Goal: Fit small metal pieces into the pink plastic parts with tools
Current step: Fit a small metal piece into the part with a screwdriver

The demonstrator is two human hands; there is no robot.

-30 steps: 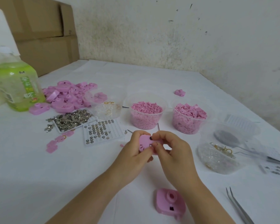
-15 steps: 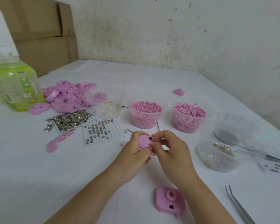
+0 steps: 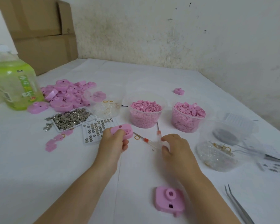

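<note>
My left hand (image 3: 115,143) grips a pink plastic part (image 3: 122,130) just above the table. My right hand (image 3: 174,147) is apart from it, to the right. Its thumb and forefinger lie on either side of the near end of two clear pick tools with red bands (image 3: 152,141) on the table; whether they pinch them cannot be told. Small metal pieces fill a white tray (image 3: 71,118) and a blister sheet (image 3: 97,128) at left. A second pink part (image 3: 169,202) lies near me under my right forearm.
Two cups of pink bits (image 3: 145,113) (image 3: 188,117) stand behind my hands. A pile of pink parts (image 3: 68,96) and a green bottle (image 3: 14,84) sit at left. Clear tubs (image 3: 217,154) are at right, tweezers (image 3: 238,206) at bottom right, and a gold ring (image 3: 137,137) between my hands.
My hands have separated. The left moved left with the pink part; the right let go of the part and dropped to the clear pick tools on the table.
</note>
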